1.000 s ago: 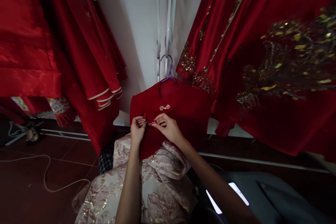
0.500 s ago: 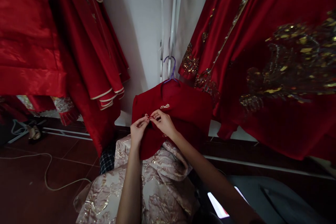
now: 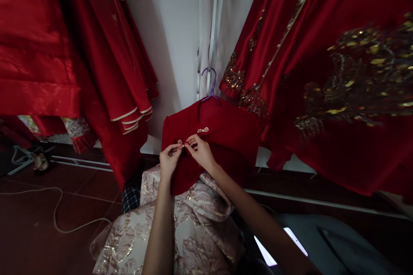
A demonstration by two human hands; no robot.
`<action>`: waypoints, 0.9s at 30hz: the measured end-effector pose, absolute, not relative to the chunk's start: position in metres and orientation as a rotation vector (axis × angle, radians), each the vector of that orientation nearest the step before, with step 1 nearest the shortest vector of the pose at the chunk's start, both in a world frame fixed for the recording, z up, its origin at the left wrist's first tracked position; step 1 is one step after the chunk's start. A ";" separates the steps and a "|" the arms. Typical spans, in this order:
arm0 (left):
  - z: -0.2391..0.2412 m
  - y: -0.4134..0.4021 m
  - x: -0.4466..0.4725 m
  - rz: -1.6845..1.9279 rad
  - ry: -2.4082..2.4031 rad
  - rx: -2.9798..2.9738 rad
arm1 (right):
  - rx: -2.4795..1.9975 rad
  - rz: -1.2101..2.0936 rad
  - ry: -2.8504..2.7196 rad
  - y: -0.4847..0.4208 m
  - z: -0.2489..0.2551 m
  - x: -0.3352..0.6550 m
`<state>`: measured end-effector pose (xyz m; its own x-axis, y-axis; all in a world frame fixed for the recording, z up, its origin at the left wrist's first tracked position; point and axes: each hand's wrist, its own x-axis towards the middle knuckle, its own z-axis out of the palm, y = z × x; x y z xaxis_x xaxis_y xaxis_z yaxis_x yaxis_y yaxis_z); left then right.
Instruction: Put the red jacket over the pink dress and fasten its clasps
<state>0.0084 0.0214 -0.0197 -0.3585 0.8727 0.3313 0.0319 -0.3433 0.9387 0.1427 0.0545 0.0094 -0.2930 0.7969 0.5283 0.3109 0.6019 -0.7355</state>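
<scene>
A red sleeveless garment [image 3: 235, 131] hangs from a purple hanger [image 3: 213, 84] in front of me. Pearl-like button fasteners run down its front; the upper pearl fastener [image 3: 203, 129] lies just above my hands. My left hand [image 3: 169, 161] is closed, thumb and fingertips pinching a small pearl fastener [image 3: 183, 145] at its left side. My right hand [image 3: 200, 151] pinches at the same fastener from the right, fingertips nearly meeting the left ones. Exactly which part each hand grips is too small to tell. Below, a pale pink brocade cloth [image 3: 196, 240] with gold pattern lies under my forearms.
Red garments [image 3: 106, 51] hang on the left, and a red gown [image 3: 284, 73] with gold sequins hangs on the right. A pale cable [image 3: 56, 210] runs over the tiled floor. A lit phone [image 3: 295, 240] lies on a grey surface [image 3: 322, 232] at lower right.
Both hands stay at the same fastener, with only slight finger movement. The view has shifted a little.
</scene>
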 end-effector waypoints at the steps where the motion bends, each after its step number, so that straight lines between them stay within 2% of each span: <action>1: -0.022 0.023 0.009 1.749 1.249 1.213 | -0.890 0.640 -1.861 0.055 0.009 0.143; 5: -0.029 0.024 0.011 1.627 1.331 1.132 | -0.874 0.699 -1.937 0.049 0.012 0.158; 10: -0.027 0.011 0.008 1.181 1.432 1.797 | -0.978 0.754 -2.058 0.021 0.011 0.203; 13: -0.021 0.002 0.010 0.994 1.428 1.989 | -1.143 0.740 -2.077 0.007 0.001 0.224; 18: -0.015 -0.002 0.019 0.960 1.387 2.128 | -1.289 0.692 -2.116 0.003 -0.015 0.233; 23: -0.017 0.001 0.027 0.872 1.517 2.150 | -1.288 0.721 -1.974 0.008 -0.005 0.241; 27: -0.020 0.004 0.031 0.887 1.507 2.172 | -1.243 0.961 -1.713 0.013 0.010 0.240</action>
